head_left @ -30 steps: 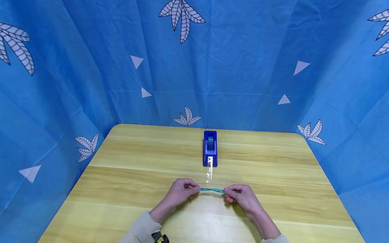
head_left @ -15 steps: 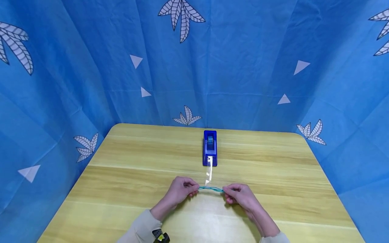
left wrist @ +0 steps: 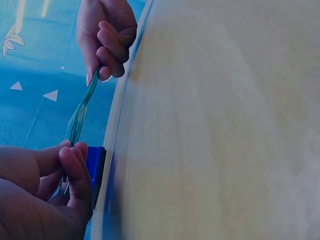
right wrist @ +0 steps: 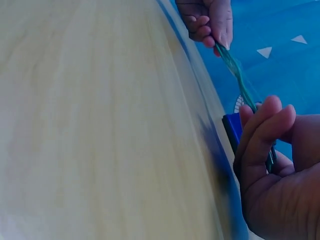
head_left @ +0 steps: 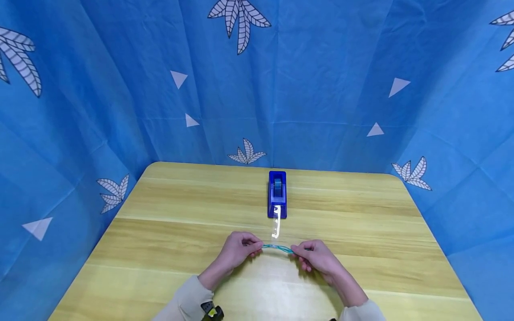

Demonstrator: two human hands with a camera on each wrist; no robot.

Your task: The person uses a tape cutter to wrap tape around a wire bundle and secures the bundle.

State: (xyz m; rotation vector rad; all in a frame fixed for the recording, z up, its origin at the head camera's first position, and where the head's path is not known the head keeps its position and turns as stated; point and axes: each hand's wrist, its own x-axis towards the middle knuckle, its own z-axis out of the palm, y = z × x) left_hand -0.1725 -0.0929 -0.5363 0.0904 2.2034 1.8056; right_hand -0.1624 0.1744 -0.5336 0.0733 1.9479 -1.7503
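Pinching near both ends: left hand [head_left: 238, 249], right hand [head_left: 321, 258]. Green strands [left wrist: 83, 103] held between, above table [head_left: 192, 200]; middle bare, likely for tape [head_left: 276, 227] from blue dispenser [head_left: 277, 198], tape end seemingly touching.

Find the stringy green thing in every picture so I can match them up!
Head: the green strands are low, near the middle, between the left hand and right hand.
Left wrist: the green strands slope down the left side, from the right hand to the left hand.
Right wrist: the green strands slope down the upper right, from the left hand to the right hand.
Shared landmark: the blue tape dispenser, in all three.
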